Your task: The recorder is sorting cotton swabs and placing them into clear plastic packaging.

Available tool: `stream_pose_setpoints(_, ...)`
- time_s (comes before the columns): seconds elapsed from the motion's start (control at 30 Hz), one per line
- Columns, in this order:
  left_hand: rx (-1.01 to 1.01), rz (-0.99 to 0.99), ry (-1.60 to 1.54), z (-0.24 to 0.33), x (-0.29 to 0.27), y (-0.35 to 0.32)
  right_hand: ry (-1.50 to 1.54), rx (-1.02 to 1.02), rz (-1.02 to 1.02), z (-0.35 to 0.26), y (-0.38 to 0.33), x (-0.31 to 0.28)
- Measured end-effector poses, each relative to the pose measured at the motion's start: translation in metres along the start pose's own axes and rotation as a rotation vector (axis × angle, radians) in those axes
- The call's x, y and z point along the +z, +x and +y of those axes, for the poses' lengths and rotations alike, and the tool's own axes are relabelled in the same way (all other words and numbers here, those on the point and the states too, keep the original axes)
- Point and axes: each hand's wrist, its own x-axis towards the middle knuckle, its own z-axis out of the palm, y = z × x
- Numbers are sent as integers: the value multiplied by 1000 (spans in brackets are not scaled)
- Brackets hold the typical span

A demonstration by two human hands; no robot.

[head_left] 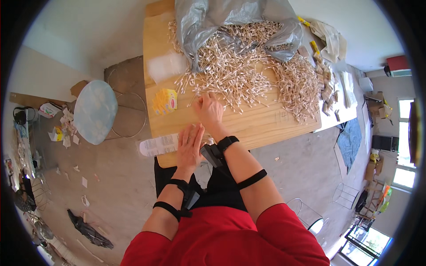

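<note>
Wooden-stemmed cotton swabs (pixel 230 80) are lying heaped on the tabletop (pixel 257 124) | right hand (pixel 209 108) is curling near them, hold hidden | left hand (pixel 190 144) is lying beside the printed pouch (pixel 157 145), fingers together, grasp unclear | light, stem-aligning pinching is probably working best

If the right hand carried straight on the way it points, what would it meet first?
The right hand would probably meet the loose cotton swabs at the pile's near edge, though its height above them is unclear.

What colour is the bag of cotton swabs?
The bag is grey, clearest in the head view.
</note>
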Motion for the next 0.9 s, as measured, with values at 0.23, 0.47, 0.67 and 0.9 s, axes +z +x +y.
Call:
stream_pose_setpoints(0.23, -26, 22, -49, 1, 0, -5, 80, -133, -109, 41, -28, -36)
stream_pose_setpoints(0.47, 4, 162, -258, -3, -5, -2, 232, -230, -246, 39, -61, -63)
stream_pose_setpoints(0.67, -42, -45, -403, -27, -22, 0, 334, 72, 19, 38, -87, -70)
stream_pose_setpoints(0.9, -156, 91, -401, 1, -8, 15, 385, 32, 265, 33, -110, -49)
